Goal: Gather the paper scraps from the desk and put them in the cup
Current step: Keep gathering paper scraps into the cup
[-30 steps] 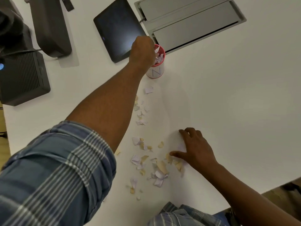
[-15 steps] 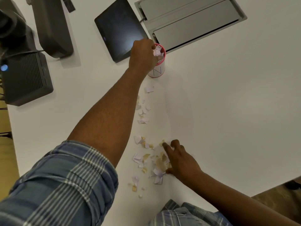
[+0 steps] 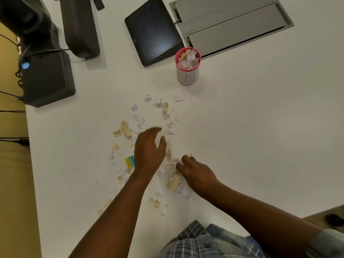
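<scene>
Paper scraps [image 3: 163, 116] strewn between cup [image 3: 187, 71] and both hands, tablet [image 3: 153, 30] beyond.

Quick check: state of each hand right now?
Left hand: open, fingers spread above the paper scraps, holding nothing.
Right hand: fingers curled into the scraps; grasp cannot be told.

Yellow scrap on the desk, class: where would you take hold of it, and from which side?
The yellow scrap lies flat on the desk, so probably come from above and pinch its left edge with the fingers. That edge is bare. The left hand covers its right side, so an approach from there is blocked.
</scene>
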Demonstrator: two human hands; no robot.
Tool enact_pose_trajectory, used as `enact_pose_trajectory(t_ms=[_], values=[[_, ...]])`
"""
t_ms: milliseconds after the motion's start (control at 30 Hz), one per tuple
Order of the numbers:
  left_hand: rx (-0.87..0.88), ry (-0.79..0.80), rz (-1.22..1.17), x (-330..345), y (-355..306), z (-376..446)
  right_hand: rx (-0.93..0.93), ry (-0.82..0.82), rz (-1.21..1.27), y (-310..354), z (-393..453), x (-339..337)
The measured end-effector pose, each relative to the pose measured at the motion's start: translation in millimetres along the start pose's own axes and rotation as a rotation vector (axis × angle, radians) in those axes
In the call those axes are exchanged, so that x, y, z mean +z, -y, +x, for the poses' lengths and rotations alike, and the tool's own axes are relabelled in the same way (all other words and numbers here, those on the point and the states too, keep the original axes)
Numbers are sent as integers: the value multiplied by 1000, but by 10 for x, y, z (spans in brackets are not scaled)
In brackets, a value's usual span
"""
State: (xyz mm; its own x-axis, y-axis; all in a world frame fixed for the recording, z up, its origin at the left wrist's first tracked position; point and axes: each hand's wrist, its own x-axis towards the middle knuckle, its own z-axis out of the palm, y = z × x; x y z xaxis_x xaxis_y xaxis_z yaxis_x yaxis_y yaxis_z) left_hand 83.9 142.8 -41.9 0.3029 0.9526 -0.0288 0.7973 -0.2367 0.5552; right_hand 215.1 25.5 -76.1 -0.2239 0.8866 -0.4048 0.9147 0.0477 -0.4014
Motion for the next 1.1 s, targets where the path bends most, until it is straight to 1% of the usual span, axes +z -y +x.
enact_pose_trajectory(t_ms=[167, 267, 300, 367, 467, 533, 667, 700, 767, 833, 967, 1100], values=[[-161, 39, 71, -59, 372, -693, -18, -50, 33, -5, 101, -39], [-226, 57, 237, -111, 569, -974, 38, -98, 82, -2, 169, -88], [-274, 61, 298, -134, 628, -1041, 56, -115, 125, 5, 185, -119], [-426, 67, 354, -182, 738, -1144, 83, -150, 230, 17, 199, -190], [-663, 102, 315, -232, 883, -1253, 119, -184, 303, -11, 158, -267], [-773, 135, 304, -257, 965, -1296, 172, -168, 282, -57, 115, -287], [-939, 184, 192, -259, 1034, -1333, 282, -16, 142, -103, 58, -241], [-946, 188, 166, -245, 1025, -1337, 286, 8, 111, -92, 60, -220], [-892, 166, 124, -202, 981, -1337, 265, 26, 91, -53, 79, -177], [-808, 135, 81, -148, 916, -1327, 226, 26, 101, 9, 115, -143], [-593, 147, 99, 3, 703, -1277, 164, 6, 109, 160, 228, -104], [-411, 217, 136, 162, 491, -1209, 38, 34, -55, 285, 312, -95]])
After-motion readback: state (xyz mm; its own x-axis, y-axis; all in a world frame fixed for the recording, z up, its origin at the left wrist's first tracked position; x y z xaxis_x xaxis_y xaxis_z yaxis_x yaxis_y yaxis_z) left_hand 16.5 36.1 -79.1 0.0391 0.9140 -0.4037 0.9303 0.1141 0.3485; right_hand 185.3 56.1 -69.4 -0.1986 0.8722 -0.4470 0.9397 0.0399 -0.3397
